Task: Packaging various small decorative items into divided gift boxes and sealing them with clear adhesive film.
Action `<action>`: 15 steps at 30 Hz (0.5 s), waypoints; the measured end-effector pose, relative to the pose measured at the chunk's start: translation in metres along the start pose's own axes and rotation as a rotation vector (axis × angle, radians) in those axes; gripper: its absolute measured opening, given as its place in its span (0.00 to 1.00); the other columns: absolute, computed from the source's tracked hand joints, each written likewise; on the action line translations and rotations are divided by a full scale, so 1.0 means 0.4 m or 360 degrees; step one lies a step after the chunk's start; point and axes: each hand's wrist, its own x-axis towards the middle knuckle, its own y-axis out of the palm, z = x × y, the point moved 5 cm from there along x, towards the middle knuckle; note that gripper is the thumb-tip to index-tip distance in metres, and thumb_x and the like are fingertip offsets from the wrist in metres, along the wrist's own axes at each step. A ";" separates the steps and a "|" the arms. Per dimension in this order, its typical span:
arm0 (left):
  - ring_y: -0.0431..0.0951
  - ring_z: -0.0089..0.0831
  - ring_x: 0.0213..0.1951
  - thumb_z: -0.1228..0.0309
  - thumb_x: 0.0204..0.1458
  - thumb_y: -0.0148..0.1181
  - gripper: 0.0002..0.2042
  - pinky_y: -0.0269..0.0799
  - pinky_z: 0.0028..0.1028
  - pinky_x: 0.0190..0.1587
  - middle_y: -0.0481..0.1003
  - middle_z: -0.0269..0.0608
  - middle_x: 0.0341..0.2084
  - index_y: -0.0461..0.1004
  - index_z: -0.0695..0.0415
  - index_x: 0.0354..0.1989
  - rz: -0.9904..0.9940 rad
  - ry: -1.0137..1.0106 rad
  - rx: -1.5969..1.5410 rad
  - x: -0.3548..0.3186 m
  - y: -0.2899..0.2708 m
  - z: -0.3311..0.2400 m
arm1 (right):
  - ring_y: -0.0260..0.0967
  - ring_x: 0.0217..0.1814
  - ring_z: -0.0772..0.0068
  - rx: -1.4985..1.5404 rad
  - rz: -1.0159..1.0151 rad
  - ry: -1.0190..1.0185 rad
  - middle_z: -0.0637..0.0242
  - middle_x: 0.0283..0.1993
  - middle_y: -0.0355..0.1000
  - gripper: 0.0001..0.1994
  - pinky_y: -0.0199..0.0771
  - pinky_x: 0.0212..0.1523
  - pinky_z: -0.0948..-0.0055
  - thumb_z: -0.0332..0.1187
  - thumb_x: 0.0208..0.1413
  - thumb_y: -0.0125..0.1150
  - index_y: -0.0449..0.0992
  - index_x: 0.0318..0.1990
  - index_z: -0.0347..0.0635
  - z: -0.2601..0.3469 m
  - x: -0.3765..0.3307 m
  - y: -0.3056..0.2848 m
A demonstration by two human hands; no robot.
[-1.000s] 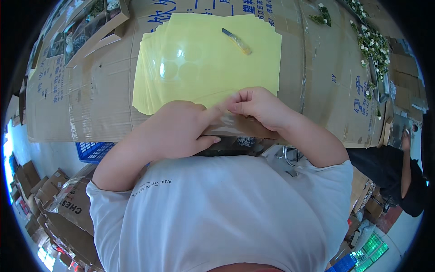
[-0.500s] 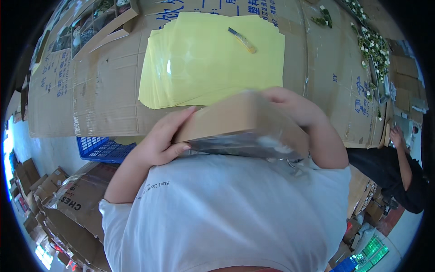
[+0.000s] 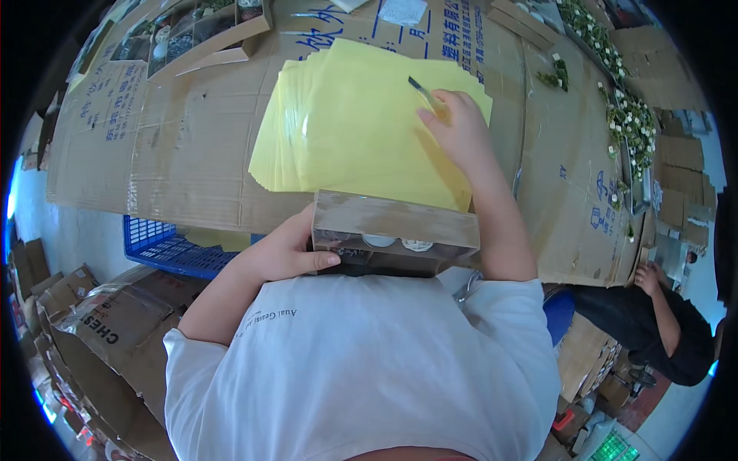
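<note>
Left hand (image 3: 284, 250) grips the long brown cardboard box (image 3: 393, 230) at its left end, held near the chest. Right hand (image 3: 460, 131) reaches to 12 o'clock, fingers pinching a small dark tool (image 3: 421, 87) over the stack of yellow sheets (image 3: 346, 131) on the cardboard-covered table (image 3: 177, 154).

Soft, even daylight is filling the scene, brightest on the yellow sheets (image 3: 361, 123), where a faint pale sheen is showing, and shadows are staying weak. The fisheye lens is bending the cardboard table (image 3: 192, 154) edges toward the rim, and a black ring is closing off the corners. A bluish glow is bleeding in at the left and lower edges, where detail is smearing.
</note>
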 end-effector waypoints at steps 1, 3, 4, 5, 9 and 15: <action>0.55 0.34 0.63 0.60 0.52 0.62 0.39 0.51 0.35 0.64 0.55 0.47 0.63 0.47 0.62 0.66 0.0053 -0.0002 -0.0065 0.004 -0.009 -0.012 | 0.70 0.44 0.61 0.0000 0.0001 -0.0020 0.57 0.41 0.72 0.16 0.70 0.47 0.67 0.38 0.54 0.60 0.73 0.44 0.34 -0.014 0.007 0.022; 0.54 0.36 0.64 0.50 0.53 0.58 0.42 0.49 0.36 0.64 0.53 0.51 0.64 0.45 0.64 0.67 0.0126 0.0468 -0.0389 0.024 -0.023 -0.052 | 0.69 0.41 0.56 -0.0154 -0.0125 -0.0375 0.58 0.36 0.71 0.12 0.70 0.42 0.63 0.33 0.48 0.61 0.76 0.40 0.39 -0.016 0.011 0.045; 0.57 0.39 0.64 0.42 0.52 0.53 0.45 0.50 0.35 0.64 0.57 0.54 0.62 0.46 0.66 0.66 -0.0020 0.0618 -0.0474 0.045 -0.040 -0.073 | 0.68 0.39 0.57 -0.0146 -0.0142 -0.0445 0.61 0.34 0.71 0.09 0.70 0.40 0.62 0.29 0.48 0.59 0.77 0.37 0.39 -0.018 0.016 0.059; 0.59 0.39 0.62 0.43 0.54 0.50 0.42 0.52 0.35 0.63 0.60 0.54 0.60 0.48 0.66 0.66 -0.0154 0.0663 -0.0457 0.062 -0.072 -0.082 | 0.68 0.39 0.57 -0.0135 -0.0127 -0.0471 0.61 0.34 0.71 0.09 0.70 0.40 0.62 0.29 0.48 0.59 0.77 0.37 0.39 -0.012 0.026 0.063; 0.70 0.39 0.54 0.70 0.57 0.53 0.14 0.65 0.34 0.56 0.73 0.47 0.47 0.70 0.60 0.51 -0.0967 0.0540 0.0650 0.180 -0.192 -0.115 | 0.68 0.37 0.57 0.0119 0.0125 -0.0452 0.59 0.32 0.70 0.10 0.69 0.39 0.63 0.27 0.48 0.57 0.78 0.39 0.41 0.010 0.017 0.061; 0.68 0.42 0.54 0.69 0.45 0.62 0.17 0.65 0.38 0.56 0.72 0.41 0.47 0.74 0.56 0.45 -0.0836 0.0940 0.1997 0.278 -0.131 -0.104 | 0.68 0.31 0.59 0.0437 0.0226 -0.0114 0.61 0.26 0.69 0.09 0.68 0.34 0.63 0.25 0.46 0.57 0.80 0.35 0.44 -0.025 -0.022 0.049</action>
